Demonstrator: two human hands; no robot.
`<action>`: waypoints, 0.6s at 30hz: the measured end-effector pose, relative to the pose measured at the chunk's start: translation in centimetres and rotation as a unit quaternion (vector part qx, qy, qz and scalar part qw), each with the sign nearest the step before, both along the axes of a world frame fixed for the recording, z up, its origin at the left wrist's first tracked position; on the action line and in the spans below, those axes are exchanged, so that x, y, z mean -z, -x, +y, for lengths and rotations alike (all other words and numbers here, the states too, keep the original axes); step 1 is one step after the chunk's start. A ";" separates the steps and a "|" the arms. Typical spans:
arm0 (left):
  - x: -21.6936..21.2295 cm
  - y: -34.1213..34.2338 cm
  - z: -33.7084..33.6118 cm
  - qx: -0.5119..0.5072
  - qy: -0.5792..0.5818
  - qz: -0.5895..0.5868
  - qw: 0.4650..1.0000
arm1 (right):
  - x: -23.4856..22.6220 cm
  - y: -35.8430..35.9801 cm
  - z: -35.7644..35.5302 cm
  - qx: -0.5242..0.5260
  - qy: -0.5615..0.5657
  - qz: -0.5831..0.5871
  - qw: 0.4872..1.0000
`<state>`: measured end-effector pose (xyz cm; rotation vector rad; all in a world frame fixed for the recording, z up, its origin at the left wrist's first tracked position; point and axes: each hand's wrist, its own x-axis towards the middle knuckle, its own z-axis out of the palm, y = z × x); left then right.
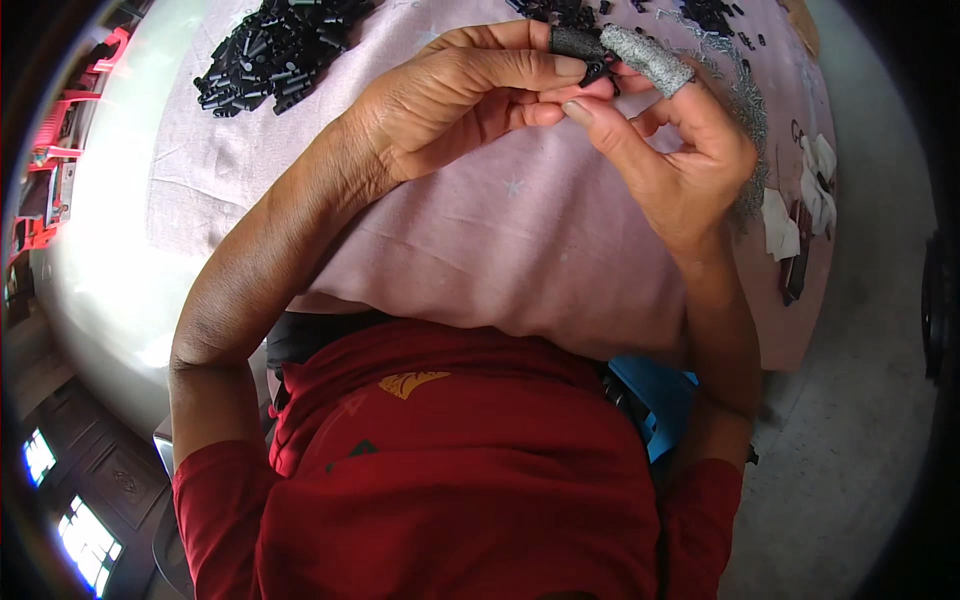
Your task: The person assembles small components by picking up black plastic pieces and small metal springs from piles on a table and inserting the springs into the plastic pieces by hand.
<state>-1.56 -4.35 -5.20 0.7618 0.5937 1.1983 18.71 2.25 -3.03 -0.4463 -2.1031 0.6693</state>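
My left hand (450, 95) and my right hand (690, 160) meet over the pink cloth at the upper middle. Pinched between the left thumb and index finger is a small black plastic part (597, 73). The right fingers close in on the same part from the other side, its index finger bent over the top. A black wrap (577, 41) covers the left index fingertip, and a grey speckled wrap (648, 60) covers the right one. The fingers hide much of the part, and whether a second tiny piece is in the right pinch does not show.
A heap of black tubular parts (280, 58) lies at the upper left. Smaller black pieces (708, 14) and a spread of tiny grey metal pieces (748, 120) lie on the right. White scraps (818, 185) and a dark slim tool (796, 262) rest near the table's right edge.
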 end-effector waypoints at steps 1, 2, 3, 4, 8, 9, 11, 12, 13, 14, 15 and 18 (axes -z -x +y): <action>-0.1 0.0 0.0 -0.003 0.004 0.007 1.000 | 0.0 0.1 0.0 0.014 -0.035 0.002 0.999; -0.1 0.0 0.0 -0.006 0.008 0.015 1.000 | 0.0 0.2 0.0 0.028 -0.070 0.003 0.997; -0.2 -0.1 0.0 -0.006 0.008 0.015 1.000 | -0.1 0.2 0.1 0.028 -0.071 0.003 0.997; -0.2 -0.2 0.0 -0.010 0.006 0.019 1.000 | -0.3 0.3 0.2 0.025 -0.097 0.004 0.995; -0.3 -0.5 0.0 -0.022 0.002 0.039 0.999 | -0.7 0.4 -0.1 0.044 -0.123 -0.010 0.991; -0.3 -0.5 0.0 -0.022 0.002 0.039 0.999 | -0.6 0.3 0.0 0.045 -0.123 -0.010 0.991; -0.2 -0.4 0.0 -0.017 0.015 0.042 0.999 | -0.6 0.2 0.1 0.032 -0.131 -0.006 0.991; -0.1 -0.4 0.0 -0.017 0.015 0.042 0.999 | -0.8 0.2 0.0 0.032 -0.131 -0.006 0.991; 0.0 -0.4 0.0 -0.020 0.020 0.043 0.999 | -1.1 0.3 -0.2 0.032 -0.142 -0.007 0.989; 0.1 -0.4 0.0 -0.023 0.025 0.045 0.998 | -1.4 0.3 -0.3 0.032 -0.152 -0.007 0.988; 0.2 -0.3 0.0 -0.023 0.025 0.045 0.998 | -1.4 0.3 -0.4 0.032 -0.152 -0.007 0.988; 0.5 -0.1 0.0 -0.011 0.018 0.030 0.999 | -1.3 0.3 -0.3 0.034 -0.155 -0.013 0.987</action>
